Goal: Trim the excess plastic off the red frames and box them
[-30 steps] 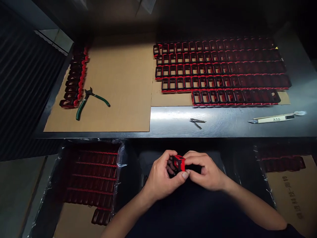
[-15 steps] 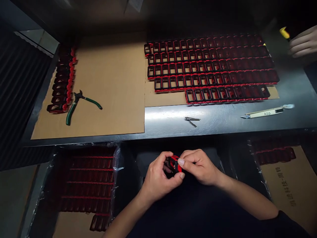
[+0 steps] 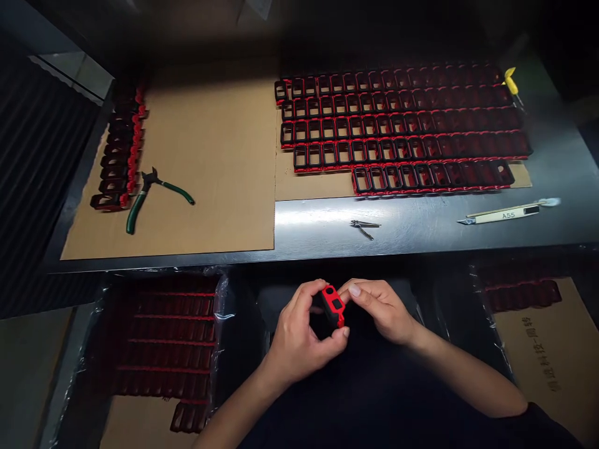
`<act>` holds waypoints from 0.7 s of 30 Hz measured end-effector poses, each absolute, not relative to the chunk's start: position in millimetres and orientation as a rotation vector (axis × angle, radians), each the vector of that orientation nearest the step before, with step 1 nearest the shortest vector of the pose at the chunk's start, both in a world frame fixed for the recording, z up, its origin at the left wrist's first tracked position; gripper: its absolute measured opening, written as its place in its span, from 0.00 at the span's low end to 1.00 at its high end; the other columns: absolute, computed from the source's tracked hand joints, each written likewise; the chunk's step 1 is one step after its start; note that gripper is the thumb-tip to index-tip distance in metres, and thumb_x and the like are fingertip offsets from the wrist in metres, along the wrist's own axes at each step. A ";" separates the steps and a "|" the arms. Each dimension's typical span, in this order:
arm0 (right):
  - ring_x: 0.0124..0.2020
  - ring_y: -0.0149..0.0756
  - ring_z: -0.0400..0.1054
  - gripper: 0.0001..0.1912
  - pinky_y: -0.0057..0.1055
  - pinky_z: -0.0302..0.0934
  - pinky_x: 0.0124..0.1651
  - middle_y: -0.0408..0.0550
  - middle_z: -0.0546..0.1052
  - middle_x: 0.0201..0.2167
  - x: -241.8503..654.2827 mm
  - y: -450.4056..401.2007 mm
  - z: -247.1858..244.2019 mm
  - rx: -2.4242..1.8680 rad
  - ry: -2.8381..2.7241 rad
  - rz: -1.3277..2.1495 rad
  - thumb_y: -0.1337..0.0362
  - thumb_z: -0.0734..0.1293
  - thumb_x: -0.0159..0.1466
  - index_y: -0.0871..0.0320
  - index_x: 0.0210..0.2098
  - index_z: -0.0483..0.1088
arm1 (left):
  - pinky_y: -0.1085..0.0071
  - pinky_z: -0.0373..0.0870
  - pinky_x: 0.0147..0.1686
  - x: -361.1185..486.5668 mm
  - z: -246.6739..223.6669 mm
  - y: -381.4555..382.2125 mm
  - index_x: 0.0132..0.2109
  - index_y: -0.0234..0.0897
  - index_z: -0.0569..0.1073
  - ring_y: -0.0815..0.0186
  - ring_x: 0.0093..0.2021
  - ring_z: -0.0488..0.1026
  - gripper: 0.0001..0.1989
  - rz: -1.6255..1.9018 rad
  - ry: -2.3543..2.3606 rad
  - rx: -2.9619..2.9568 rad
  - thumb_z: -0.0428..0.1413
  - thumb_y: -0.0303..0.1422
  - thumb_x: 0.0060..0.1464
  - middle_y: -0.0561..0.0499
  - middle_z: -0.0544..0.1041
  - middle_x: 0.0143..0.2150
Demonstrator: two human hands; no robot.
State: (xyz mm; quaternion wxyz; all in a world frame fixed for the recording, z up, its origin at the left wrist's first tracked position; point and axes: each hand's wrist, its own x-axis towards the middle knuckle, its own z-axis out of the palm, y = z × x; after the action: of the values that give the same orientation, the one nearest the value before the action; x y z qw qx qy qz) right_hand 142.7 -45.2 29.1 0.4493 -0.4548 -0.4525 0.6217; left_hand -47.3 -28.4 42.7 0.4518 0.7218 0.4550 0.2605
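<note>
Left hand (image 3: 297,337) pinches the frame (image 3: 334,304), apart from the bench's (image 3: 318,240) near edge. Right hand (image 3: 386,312), half-curled, sits beside the frame, its hold unclear. Pliers (image 3: 148,179) lie within the cardboard's (image 3: 224,156) edges.

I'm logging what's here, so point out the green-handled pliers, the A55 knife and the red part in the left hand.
Green-handled pliers (image 3: 148,179): head view, on the joint.
A55 knife (image 3: 508,216): head view, on the pale handle.
Red part (image 3: 333,298): head view, on its red face.
</note>
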 end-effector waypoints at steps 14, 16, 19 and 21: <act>0.45 0.36 0.76 0.14 0.32 0.71 0.49 0.50 0.81 0.42 142.1 -49.8 35.0 -1.110 -1.166 1.343 0.59 0.64 0.72 0.54 0.38 0.81 | 0.51 0.74 0.59 -50.9 29.7 -31.2 0.71 0.41 0.50 0.53 0.62 0.72 0.42 0.790 0.984 1.971 0.58 0.24 0.53 0.38 0.70 0.64; 0.46 0.36 0.76 0.14 0.33 0.70 0.50 0.50 0.81 0.43 142.3 -50.4 36.3 -1.116 -1.222 1.290 0.60 0.64 0.72 0.55 0.39 0.81 | 0.51 0.72 0.61 -51.3 27.0 -30.3 0.72 0.40 0.46 0.54 0.63 0.71 0.45 0.819 0.946 2.016 0.58 0.23 0.53 0.37 0.70 0.64; 0.46 0.37 0.76 0.14 0.33 0.70 0.50 0.51 0.81 0.43 142.6 -50.7 36.7 -1.132 -1.271 1.240 0.61 0.63 0.72 0.55 0.40 0.81 | 0.51 0.71 0.61 -51.3 24.2 -28.9 0.73 0.37 0.42 0.54 0.64 0.69 0.46 0.855 0.916 2.070 0.58 0.22 0.54 0.35 0.69 0.64; 0.46 0.37 0.77 0.14 0.33 0.71 0.50 0.51 0.81 0.43 142.6 -50.5 35.9 -1.139 -1.282 1.223 0.61 0.63 0.72 0.55 0.40 0.81 | 0.51 0.72 0.61 -51.4 23.3 -28.3 0.74 0.36 0.41 0.54 0.64 0.69 0.47 0.865 0.904 2.092 0.57 0.21 0.54 0.34 0.69 0.65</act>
State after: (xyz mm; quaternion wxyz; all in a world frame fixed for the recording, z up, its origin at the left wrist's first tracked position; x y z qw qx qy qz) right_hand 142.6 -50.5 35.9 0.4947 -0.4701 -0.5287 0.5047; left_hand -51.4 -28.3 23.3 0.3447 0.8055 0.3482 0.3333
